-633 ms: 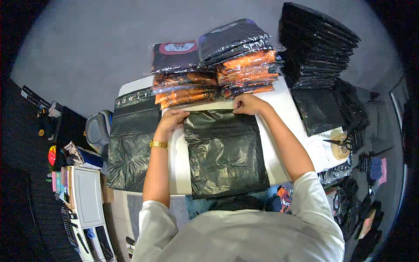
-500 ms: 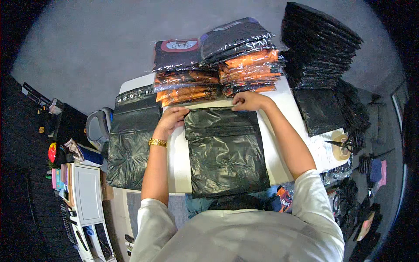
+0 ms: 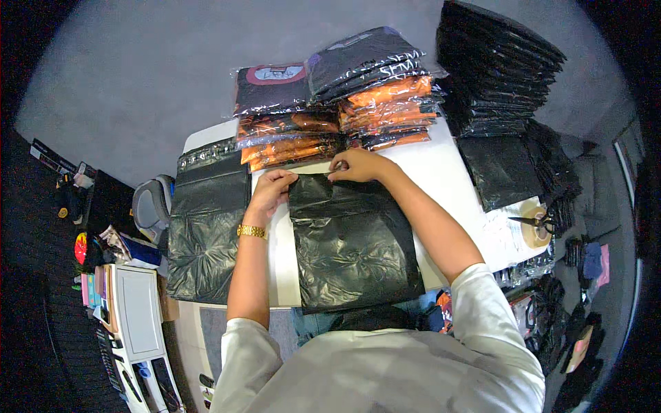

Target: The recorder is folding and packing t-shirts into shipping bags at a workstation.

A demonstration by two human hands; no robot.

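A: Where's the bag [image 3: 354, 251]?
B: Flat on the tabletop [image 3: 441, 158], mid of the near edge. Its bottom pokes a bit past.
A: L hand [image 3: 273, 191]?
B: Thumb & finger pinched on the bag's top L corner.
A: R hand [image 3: 358, 165]?
B: Thumb & finger close together at the bag's top edge, nr L hand. Can't tell if they grip.
A: Else?
B: Shirt packs [image 3: 286, 124] piled at the far edge, 2nd bag [image 3: 206, 237] by the L edge, scissors [image 3: 536, 221] over by the R edge.

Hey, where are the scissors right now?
In the head view, the scissors lie at the right side of the white table, across a tan round roll, just below a flat black bag in the picture.
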